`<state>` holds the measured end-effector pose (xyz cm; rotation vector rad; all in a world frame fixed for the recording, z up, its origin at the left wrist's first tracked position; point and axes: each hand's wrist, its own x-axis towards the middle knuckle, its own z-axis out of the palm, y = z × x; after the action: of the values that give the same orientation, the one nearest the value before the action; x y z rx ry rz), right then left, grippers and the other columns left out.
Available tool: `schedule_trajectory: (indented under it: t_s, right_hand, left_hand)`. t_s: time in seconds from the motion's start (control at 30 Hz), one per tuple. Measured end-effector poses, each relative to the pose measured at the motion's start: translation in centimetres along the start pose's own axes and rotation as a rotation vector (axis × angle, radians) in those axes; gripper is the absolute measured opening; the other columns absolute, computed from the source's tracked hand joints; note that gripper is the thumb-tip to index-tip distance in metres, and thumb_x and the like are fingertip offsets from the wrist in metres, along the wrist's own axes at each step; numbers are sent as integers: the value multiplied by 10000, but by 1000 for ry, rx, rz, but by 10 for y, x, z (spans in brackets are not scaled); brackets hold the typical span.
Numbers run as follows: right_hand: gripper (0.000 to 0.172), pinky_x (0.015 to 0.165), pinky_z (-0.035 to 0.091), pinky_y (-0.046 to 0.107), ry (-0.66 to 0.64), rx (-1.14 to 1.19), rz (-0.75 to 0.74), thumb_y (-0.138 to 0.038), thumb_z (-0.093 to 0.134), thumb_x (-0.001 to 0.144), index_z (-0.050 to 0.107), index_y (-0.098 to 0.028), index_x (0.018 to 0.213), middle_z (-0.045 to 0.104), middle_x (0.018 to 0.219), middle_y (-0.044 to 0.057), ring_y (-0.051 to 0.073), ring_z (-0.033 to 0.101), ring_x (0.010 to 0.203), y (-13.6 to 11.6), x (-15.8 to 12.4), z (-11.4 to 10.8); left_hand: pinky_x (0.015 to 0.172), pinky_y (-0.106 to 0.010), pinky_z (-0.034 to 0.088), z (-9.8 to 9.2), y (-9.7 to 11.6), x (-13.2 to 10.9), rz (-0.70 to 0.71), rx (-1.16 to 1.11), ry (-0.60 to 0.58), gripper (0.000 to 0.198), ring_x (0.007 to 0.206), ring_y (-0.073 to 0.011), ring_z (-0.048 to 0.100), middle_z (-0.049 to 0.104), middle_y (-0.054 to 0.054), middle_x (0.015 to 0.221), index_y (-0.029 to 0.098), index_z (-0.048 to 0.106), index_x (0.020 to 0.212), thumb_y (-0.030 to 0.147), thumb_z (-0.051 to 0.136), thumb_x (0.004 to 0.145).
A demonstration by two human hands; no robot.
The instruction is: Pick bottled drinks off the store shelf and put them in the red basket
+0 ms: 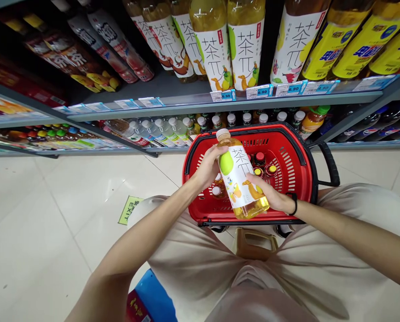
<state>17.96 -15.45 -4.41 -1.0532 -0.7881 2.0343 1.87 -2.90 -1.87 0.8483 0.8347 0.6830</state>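
Observation:
A large bottle of yellow tea (242, 179) with a white label and white cap is held tilted above a red shopping basket (295, 201). My left hand (209, 167) is wrapped round its upper left side, near the neck. Lower down on the right side, my right hand (270, 194) grips the same bottle, thumb lying on the label. Beneath it in the basket stand bottles with red caps (260, 157), bottles with yellow caps (271, 170) and bottles with white caps (217, 191). The held bottle hides part of the basket's inside.
On the upper shelf stand matching tea bottles (246, 49) and yellow-labelled bottles (360, 49), above price tags (262, 91). More drinks fill the lower shelf. The basket's black handle (329, 165) sticks out rightward. A tan stool (255, 243) and a blue object (156, 295) are near my legs.

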Motion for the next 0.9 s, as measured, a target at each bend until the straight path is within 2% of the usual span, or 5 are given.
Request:
schedule_trajectory:
  t_s: [0.1, 0.23, 0.5, 0.73, 0.9]
  right_hand:
    - [710, 254, 316, 238, -23, 184, 73, -810, 478, 881, 636, -162, 1123, 675, 626, 17, 137, 468, 324, -6, -1, 0]
    - [667, 255, 258, 195, -81, 336, 120, -775, 418, 916, 596, -185, 1171, 712, 679, 41, 174, 583, 390, -16, -3, 0]
    - [579, 679, 647, 379, -197, 475, -89, -641, 458, 950, 571, -146, 1229, 771, 909, 128, 264, 756, 795, -42, 4, -2]
    - [567, 879, 634, 375, 134, -86, -351, -533, 760, 887, 593, -188, 1305, 734, 1218, 103, 244, 728, 1034, -43, 4, -6]
    - [837, 1042, 555, 450, 279, -509, -432, -454, 871, 774, 460, -257, 1475, 605, 1453, 118, 309, 648, 1252, -39, -6, -5]
  left_hand:
    - [940, -402, 578, 0, -6, 2, -26, -4, 14, 469, 1055, -308, 721, 778, -124, 1060, 116, 710, 1016, 515, 775, 778]
    - [958, -423, 582, -5, -8, 8, -62, -1, 62, 535, 1068, -320, 727, 780, -140, 1067, 122, 715, 1094, 582, 741, 823]
    - [1075, -436, 525, -15, 33, 16, 264, 34, 135, 427, 1258, -321, 657, 748, -94, 1210, 181, 702, 1102, 520, 741, 844]
    - [1084, -476, 532, -29, 51, 12, 164, -164, 162, 554, 1235, -324, 661, 752, -119, 1141, 191, 706, 998, 719, 589, 879]
    - [1100, -536, 504, -39, 52, 7, 233, -35, 168, 670, 1290, -361, 606, 727, -122, 1251, 197, 663, 1130, 794, 524, 859]
